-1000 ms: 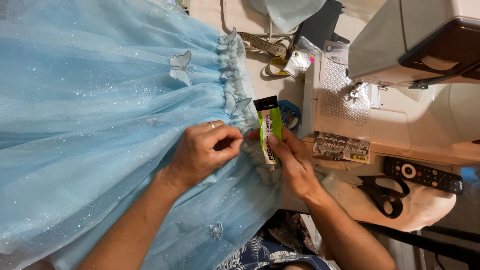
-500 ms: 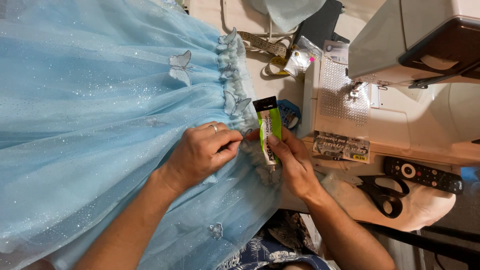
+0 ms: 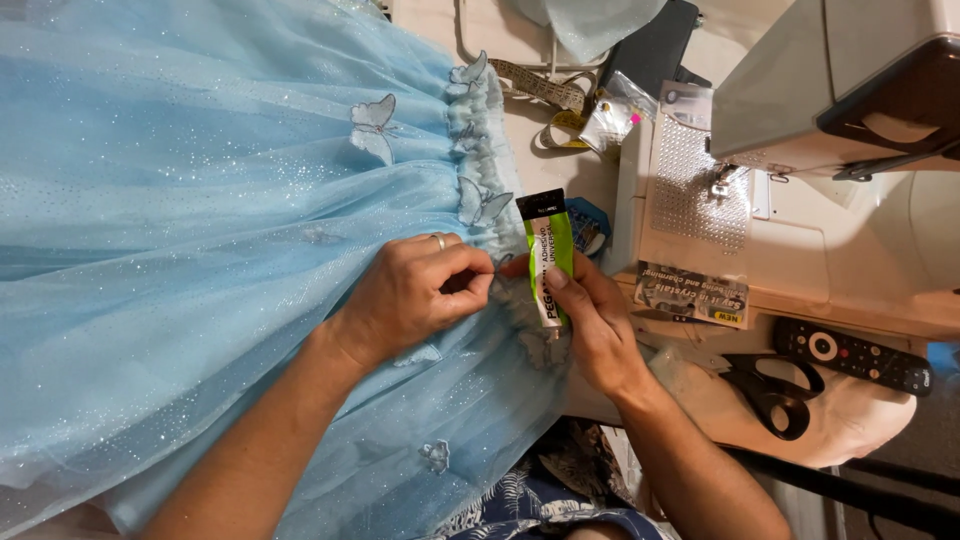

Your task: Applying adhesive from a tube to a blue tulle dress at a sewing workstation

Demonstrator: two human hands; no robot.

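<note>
Head view shows your left hand [image 3: 415, 300] pinching the ruffled waist of the blue tulle skirt [image 3: 200, 250], fingers closed on the fabric, while your right hand [image 3: 590, 320] grips a green glue tube [image 3: 549, 255] just beside it. Fabric butterflies [image 3: 372, 126] dot the skirt, one touching the tube's top. To your right lie a sewing machine [image 3: 830, 90], black scissors [image 3: 770, 385], a remote [image 3: 850, 355] and a tape measure [image 3: 545, 88], all apart from your hands.
</note>
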